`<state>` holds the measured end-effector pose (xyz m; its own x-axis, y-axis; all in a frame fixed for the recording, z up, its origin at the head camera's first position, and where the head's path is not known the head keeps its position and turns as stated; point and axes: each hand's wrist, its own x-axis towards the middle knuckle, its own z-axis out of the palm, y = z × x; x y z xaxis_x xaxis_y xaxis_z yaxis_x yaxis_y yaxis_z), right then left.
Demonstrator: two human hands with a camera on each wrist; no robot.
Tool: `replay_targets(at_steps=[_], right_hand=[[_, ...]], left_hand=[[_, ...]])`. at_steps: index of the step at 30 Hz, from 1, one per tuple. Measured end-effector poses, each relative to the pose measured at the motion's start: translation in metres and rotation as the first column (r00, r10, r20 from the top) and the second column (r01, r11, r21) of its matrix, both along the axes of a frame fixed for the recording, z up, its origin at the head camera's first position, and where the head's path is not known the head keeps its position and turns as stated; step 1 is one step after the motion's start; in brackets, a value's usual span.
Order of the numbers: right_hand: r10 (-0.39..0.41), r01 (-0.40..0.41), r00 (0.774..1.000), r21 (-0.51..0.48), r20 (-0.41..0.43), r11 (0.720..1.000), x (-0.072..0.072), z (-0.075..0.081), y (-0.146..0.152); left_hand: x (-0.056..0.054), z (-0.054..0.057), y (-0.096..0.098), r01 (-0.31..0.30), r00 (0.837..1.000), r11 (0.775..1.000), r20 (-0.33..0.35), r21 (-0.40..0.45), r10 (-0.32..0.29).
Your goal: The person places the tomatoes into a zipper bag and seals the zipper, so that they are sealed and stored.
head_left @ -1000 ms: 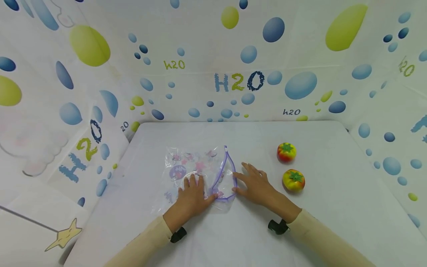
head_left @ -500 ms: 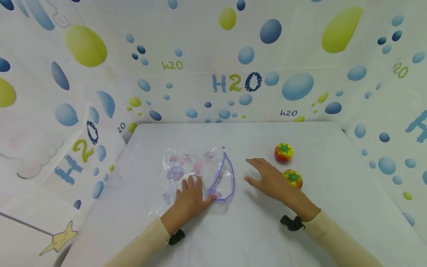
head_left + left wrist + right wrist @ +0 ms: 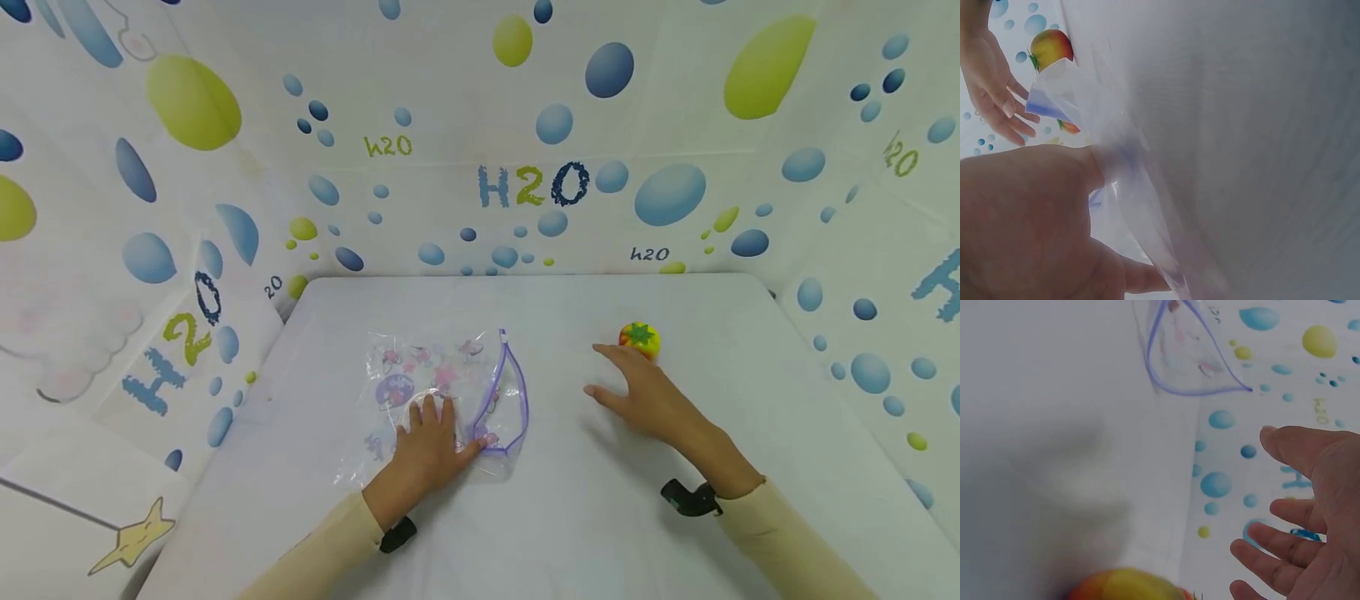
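Note:
A clear zip bag (image 3: 442, 375) with pink and purple prints lies flat on the table, its purple-edged mouth gaping towards the right. My left hand (image 3: 427, 446) rests on the bag with fingers spread, the thumb by the mouth. Over the table's right side hovers my right hand (image 3: 645, 396), fingers apart and holding nothing. Just beyond it sits a red-and-yellow toy fruit (image 3: 639, 337) with a green star-shaped top. A second such fruit is hidden under the right hand in the head view; a fruit (image 3: 1132, 586) shows at the bottom of the right wrist view.
A white cloth covers the table (image 3: 480, 533). Behind and beside it hangs a white curtain (image 3: 435, 75) printed with blue and green drops. Small black cameras (image 3: 690, 498) are strapped at both wrists.
My right hand has left the bag's mouth and moved right, over the nearer toy fruit, which it now covers in the head view. The left hand has stayed on the bag.

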<state>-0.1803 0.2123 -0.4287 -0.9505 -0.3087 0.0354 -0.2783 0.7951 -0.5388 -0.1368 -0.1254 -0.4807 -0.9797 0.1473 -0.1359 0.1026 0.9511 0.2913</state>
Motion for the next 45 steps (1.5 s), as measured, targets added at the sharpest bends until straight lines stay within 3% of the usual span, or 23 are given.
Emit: replay_targets(at_steps=[12,19,30,38,45], right_hand=[[-0.06,0.059,0.988,0.015,0.144,0.998,0.005,0.004,0.057],[-0.065,0.064,0.984,0.016,0.168,0.998,0.011,-0.001,0.079],[0.0,0.006,0.977,-0.025,0.213,1.0,0.018,-0.009,0.099],[0.06,-0.037,0.957,-0.084,0.285,0.996,0.018,-0.018,0.109],[0.059,-0.04,0.961,-0.074,0.27,0.996,0.017,-0.025,0.114]], left_hand=[[0.003,-0.005,0.002,-0.002,1.0,1.0,-0.014,0.003,0.002],[0.004,-0.006,0.002,-0.006,1.0,1.0,-0.016,-0.013,0.006],[0.003,-0.004,0.003,-0.006,1.0,1.0,-0.01,-0.022,0.006],[0.003,-0.002,0.003,-0.009,1.0,1.0,-0.014,-0.026,0.008],[0.003,0.0,0.004,-0.005,1.0,1.0,-0.02,-0.018,0.005]])
